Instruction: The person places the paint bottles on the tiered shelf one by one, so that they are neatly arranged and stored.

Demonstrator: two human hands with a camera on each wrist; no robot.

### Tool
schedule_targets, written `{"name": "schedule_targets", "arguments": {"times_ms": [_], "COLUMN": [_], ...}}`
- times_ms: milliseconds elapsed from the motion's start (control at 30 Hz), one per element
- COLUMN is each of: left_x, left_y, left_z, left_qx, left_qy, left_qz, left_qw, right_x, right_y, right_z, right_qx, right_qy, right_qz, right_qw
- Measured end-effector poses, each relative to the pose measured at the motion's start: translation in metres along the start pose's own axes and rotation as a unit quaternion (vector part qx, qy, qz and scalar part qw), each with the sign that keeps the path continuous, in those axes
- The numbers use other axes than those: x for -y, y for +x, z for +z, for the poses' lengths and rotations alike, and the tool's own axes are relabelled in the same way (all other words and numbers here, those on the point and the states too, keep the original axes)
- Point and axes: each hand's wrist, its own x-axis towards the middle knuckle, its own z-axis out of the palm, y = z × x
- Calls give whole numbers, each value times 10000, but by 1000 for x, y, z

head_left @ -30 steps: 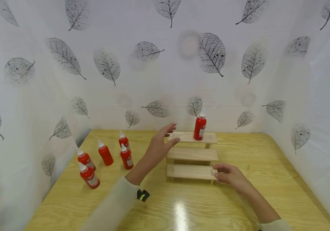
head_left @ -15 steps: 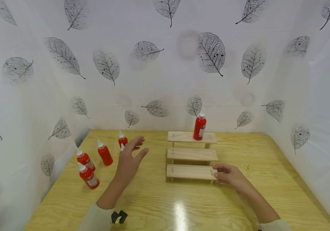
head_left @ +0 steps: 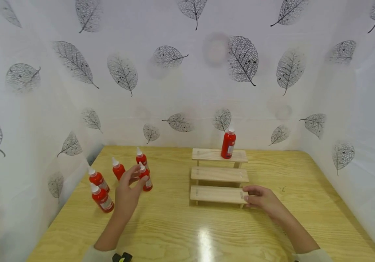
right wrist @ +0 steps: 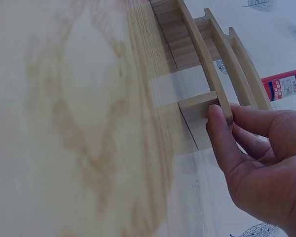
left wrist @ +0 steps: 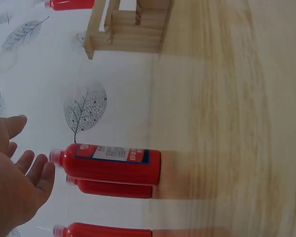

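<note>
Red bottle (left wrist: 113, 167) just beside left fingers (left wrist: 47, 177), wooden stand (head_left: 219, 175) pinched by right fingers (right wrist: 220, 127)

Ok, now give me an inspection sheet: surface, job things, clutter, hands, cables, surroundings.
Surface: wooden table, light glare toward the front.
Job things: three-tier wooden stand; one red bottle upright on its top tier; five red bottles upright at the table's left.
Clutter: nothing seen.
Left hand: near the top of one table bottle; contact unclear.
Right hand: pinches the lowest tier's right end.
Cables: nothing seen.
Surroundings: leaf-printed white sheeting.
</note>
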Motion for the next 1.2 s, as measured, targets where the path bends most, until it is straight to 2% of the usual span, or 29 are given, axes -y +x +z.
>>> {"name": "schedule_targets", "arguments": {"times_ms": [167, 233, 400, 667, 867, 1067, 1200], "left_x": [18, 24, 33, 36, 38, 40, 35], "left_y": [5, 8, 15, 21, 23, 25, 25], "left_z": [0, 0, 1, 4, 8, 14, 17], "left_qx": [-153, -65, 384, 567, 537, 335, 193], "left_qy": [-94, -176, -424, -424, -559, -498, -594], "left_qz": [-212, -379, -889, -1218, -1178, -1187, -1013], "left_qw": [9996, 9991, 9944, 9900, 9900, 9911, 9929], "right_x": [-1, -2, -4, -3, -4, -6, -6], "right_y": [0, 0, 1, 0, 0, 0, 0], "right_z": [0, 0, -2, -2, -2, -3, -3], "right_qx": [-10, 6, -20, -9, -36, -22, -10], "right_qy": [14, -15, -16, -40, -51, -37, -34], "right_qz": [47, 27, 18, -9, 4, 25, 11], "right_qw": [10000, 10000, 10000, 10000, 10000, 10000, 10000]}}
